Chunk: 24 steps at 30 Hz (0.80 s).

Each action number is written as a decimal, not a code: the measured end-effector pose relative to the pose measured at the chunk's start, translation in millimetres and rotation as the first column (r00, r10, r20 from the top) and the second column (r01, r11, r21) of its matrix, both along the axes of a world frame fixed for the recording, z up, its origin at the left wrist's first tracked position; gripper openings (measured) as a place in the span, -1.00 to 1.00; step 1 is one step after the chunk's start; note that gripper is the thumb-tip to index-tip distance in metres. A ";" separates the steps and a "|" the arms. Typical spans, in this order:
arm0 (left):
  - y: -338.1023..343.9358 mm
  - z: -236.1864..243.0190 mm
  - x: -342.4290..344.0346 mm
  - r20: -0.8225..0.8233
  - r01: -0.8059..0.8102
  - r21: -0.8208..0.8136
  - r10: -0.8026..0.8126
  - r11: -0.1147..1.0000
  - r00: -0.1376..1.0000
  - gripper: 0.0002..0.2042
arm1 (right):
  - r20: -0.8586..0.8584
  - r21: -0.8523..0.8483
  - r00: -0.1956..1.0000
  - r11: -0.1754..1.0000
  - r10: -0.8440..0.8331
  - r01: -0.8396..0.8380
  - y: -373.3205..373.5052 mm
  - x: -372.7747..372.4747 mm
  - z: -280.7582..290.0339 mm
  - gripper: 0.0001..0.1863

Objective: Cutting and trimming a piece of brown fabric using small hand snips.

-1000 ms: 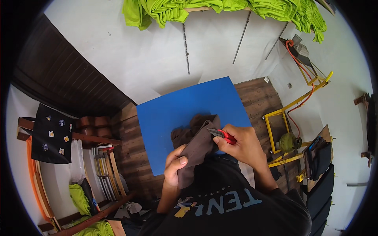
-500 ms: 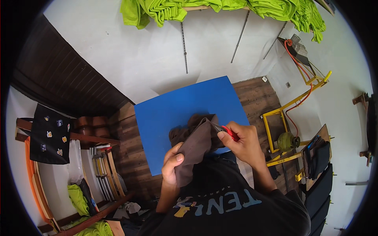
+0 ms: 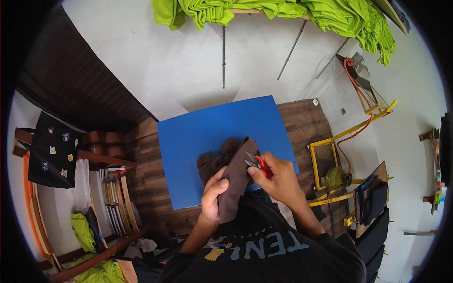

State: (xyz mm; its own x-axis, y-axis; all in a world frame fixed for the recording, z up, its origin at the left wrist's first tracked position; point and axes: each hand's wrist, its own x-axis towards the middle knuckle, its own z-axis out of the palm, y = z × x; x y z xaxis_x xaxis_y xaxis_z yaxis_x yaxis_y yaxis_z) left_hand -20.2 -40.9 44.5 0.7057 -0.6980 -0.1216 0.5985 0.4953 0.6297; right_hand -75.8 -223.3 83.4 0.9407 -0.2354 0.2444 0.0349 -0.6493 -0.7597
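My left hand [image 3: 214,192] grips a folded piece of dark brown cloth [image 3: 234,184], its thumb on top and the other fingers behind. The cloth slants up and to the right over the table. In my right hand [image 3: 278,177] is a pair of thread snips [image 3: 265,168] with red handles. Their two metal blades stand apart, with the tips over the cloth's right edge; I cannot tell whether they touch it. More brown cloth [image 3: 210,165] lies bunched on the blue table [image 3: 212,122] behind my left hand.
Lime-green cloth [image 3: 330,19] hangs from a high shelf. At the right stands a yellow metal frame [image 3: 321,141] with a red hose and a green gas cylinder [image 3: 337,178]. At left, a black printed cloth [image 3: 54,151] hangs over a wooden rack [image 3: 101,162].
The snips have moved left and their blades now show spread open. The brown cloth has become a narrower strip, and its upper end has turned.
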 end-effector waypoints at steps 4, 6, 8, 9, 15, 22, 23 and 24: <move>-8.1 3.4 -4.9 -0.017 -0.051 0.065 0.052 0.997 0.998 -0.49 | -0.010 0.002 1.000 1.000 -0.013 0.013 4.5 -2.8 -11.1 -0.67; -12.5 6.7 -5.4 -0.017 -0.061 0.071 0.062 0.996 0.998 -0.49 | 0.049 0.017 0.998 0.999 -0.045 0.044 7.7 -4.3 -14.4 -0.67; -18.2 9.2 -4.0 -0.022 -0.058 0.051 0.059 0.997 0.998 -0.49 | 0.034 -0.001 0.999 0.999 -0.033 0.033 9.3 -4.6 -14.8 -0.66; -21.6 9.5 -2.7 -0.020 -0.076 0.038 0.077 0.996 0.997 -0.49 | 0.031 -0.019 0.999 1.000 -0.021 0.022 8.7 -3.8 -14.4 -0.65; -25.3 -8.5 13.2 -0.120 0.037 -0.353 -0.084 0.935 0.989 -0.47 | 0.076 -0.020 0.997 1.000 0.004 -0.003 -3.4 2.3 -11.5 -0.65; -13.6 -34.3 12.7 -0.244 -0.095 -0.298 0.020 0.950 0.970 -0.45 | -0.002 0.583 0.995 0.808 -0.098 0.081 -23.9 22.0 -9.4 -0.76; -13.8 -36.6 14.1 -0.241 -0.093 -0.301 0.019 0.949 0.970 -0.44 | -0.014 0.603 0.999 0.797 -0.046 0.045 -22.5 27.9 -12.1 -0.76; -14.2 -38.9 15.7 -0.237 -0.094 -0.305 0.020 0.948 0.971 -0.42 | -0.063 0.621 0.998 0.783 -0.007 0.045 -21.4 32.9 -14.7 -0.76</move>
